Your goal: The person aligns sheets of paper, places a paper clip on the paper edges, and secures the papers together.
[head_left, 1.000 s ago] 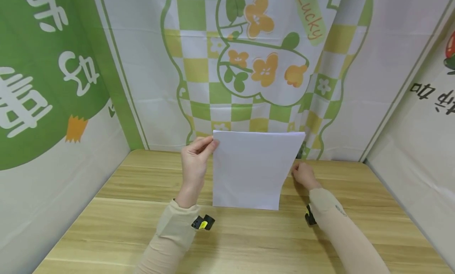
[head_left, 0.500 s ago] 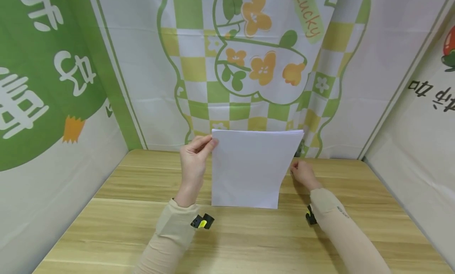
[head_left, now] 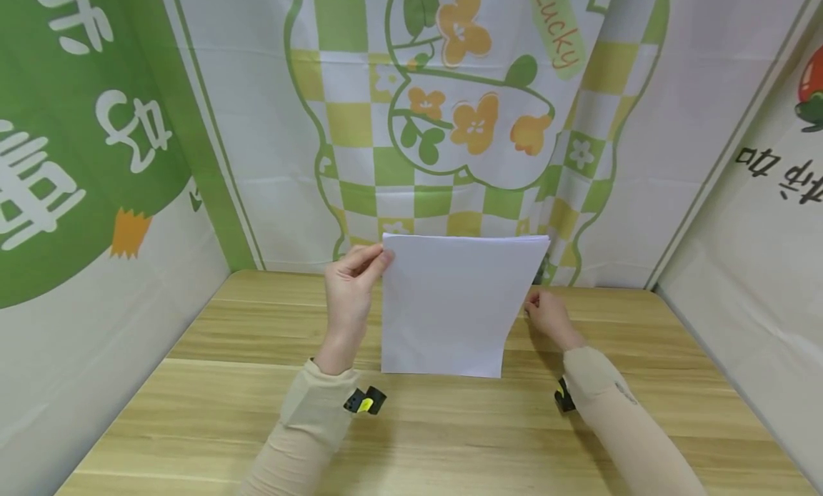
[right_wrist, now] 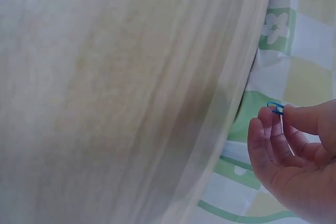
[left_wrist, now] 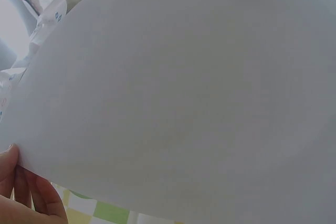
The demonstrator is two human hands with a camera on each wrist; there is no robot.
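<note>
My left hand (head_left: 350,285) pinches white paper (head_left: 453,306) near its upper left corner. Its thumb lies on the near side of the paper. More than one sheet edge shows along the top, and the paper stands upright over the table. In the left wrist view the paper fills most of the picture, with the left hand (left_wrist: 29,198) at the lower left. My right hand (head_left: 551,317) is to the right of the paper, low over the table. Between its thumb and fingertips the right hand (right_wrist: 294,150) pinches a small blue paper clip (right_wrist: 276,108), clear in the right wrist view.
The wood-grain table (head_left: 437,435) reaches back to a curtain (head_left: 360,124) printed with checks and flowers. Printed cloth walls, a green and white one (head_left: 193,224) at left and a white one (head_left: 720,253) at right, enclose the sides.
</note>
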